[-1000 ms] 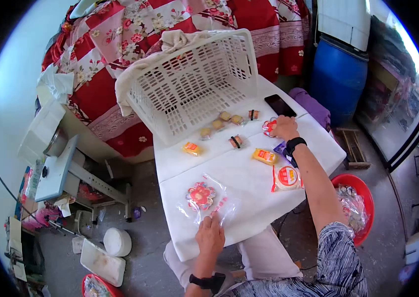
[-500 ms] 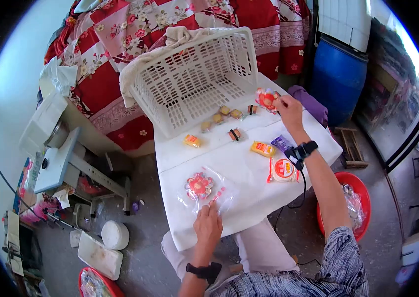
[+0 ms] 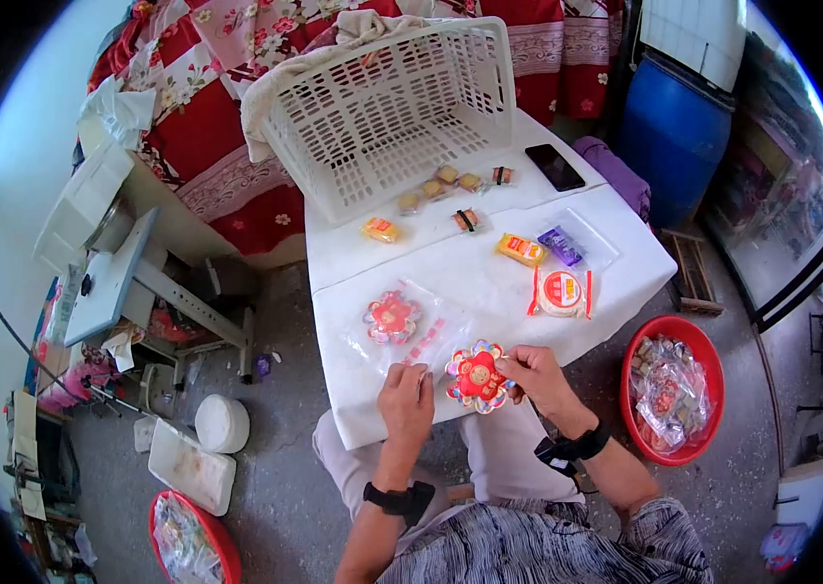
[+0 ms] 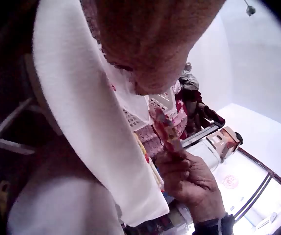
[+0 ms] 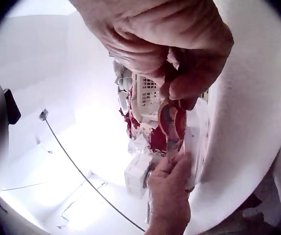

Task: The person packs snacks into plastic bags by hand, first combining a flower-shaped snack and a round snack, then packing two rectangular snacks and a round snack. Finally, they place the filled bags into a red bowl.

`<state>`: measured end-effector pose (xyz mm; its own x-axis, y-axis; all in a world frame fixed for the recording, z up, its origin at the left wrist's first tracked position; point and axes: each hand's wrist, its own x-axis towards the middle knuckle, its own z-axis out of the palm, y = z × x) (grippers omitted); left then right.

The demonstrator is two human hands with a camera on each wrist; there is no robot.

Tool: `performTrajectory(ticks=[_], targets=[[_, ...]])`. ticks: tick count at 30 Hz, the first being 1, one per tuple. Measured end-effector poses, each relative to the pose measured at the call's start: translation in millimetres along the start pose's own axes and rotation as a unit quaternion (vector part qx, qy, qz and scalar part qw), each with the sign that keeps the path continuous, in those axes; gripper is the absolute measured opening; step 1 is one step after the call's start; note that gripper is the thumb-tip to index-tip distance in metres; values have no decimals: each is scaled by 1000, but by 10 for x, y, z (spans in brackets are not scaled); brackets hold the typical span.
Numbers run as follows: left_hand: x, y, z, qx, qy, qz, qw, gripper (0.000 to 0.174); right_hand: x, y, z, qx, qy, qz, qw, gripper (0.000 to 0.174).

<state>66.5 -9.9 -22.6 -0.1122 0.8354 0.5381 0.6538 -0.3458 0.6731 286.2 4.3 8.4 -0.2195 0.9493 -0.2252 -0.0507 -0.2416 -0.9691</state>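
Observation:
My right hand (image 3: 540, 383) pinches the edge of a red flower-shaped card (image 3: 477, 378) with a bear face and a colourful scalloped rim, held up over the table's front edge. Close on its left, my left hand (image 3: 405, 404) holds the near edge of a clear plastic bag (image 3: 426, 343) with pink print. A second red flower-shaped card (image 3: 392, 317) lies within the bag's outline on the white table. In the right wrist view, the raised card (image 5: 172, 125) appears edge-on between both hands, its lower end close to the left fingertips.
A white slatted basket (image 3: 333, 190) lies tipped at the back. Wrapped snacks, among them a yellow packet (image 3: 521, 249), a purple packet (image 3: 560, 245) and a round white-and-red packet (image 3: 561, 293), lie beside another clear bag. A phone (image 3: 555, 167) is behind them. Red tubs (image 3: 713, 428) stand on the floor.
The right hand has picked up the red flower-shaped card near the phone and brought it to the table's front, beside the left hand. The left hand stays at the bag's near edge.

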Motion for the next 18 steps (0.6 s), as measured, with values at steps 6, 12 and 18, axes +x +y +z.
performTrajectory(ticks=[6,12,18], targets=[[18,97,-3,79,17,76,994,17,151,90,258,-1,60,-40,997,23],[0,131,31,103,16,114,988,20,310,133,529,-10,96,-64,993,20],[-15,139,43,101,30,120,987,20,493,227,701,139,95,-61,984,18]])
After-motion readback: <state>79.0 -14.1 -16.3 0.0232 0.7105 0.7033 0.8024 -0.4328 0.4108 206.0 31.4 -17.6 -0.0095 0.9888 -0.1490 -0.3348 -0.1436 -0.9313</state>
